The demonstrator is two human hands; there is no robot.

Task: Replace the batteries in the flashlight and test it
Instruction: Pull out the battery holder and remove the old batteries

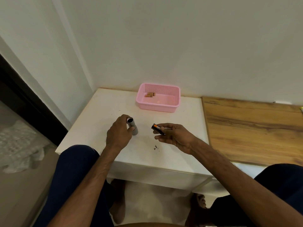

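My left hand [118, 133] grips a grey flashlight body [133, 126] standing on the white table [180, 136], its open dark end pointing up. To its right, my right hand [173, 135] holds a black battery holder [157, 129] with an orange-and-black battery showing in it, lifted slightly above the table. The two hands are apart. A pink basket [164, 107] at the table's back holds a few gold-coloured batteries [150, 94] in its left corner.
A wooden surface [252, 128] adjoins the white table on the right. White walls close in behind and on the left. Small dark specks [155, 147] lie on the table near its front. My knees sit below the front edge.
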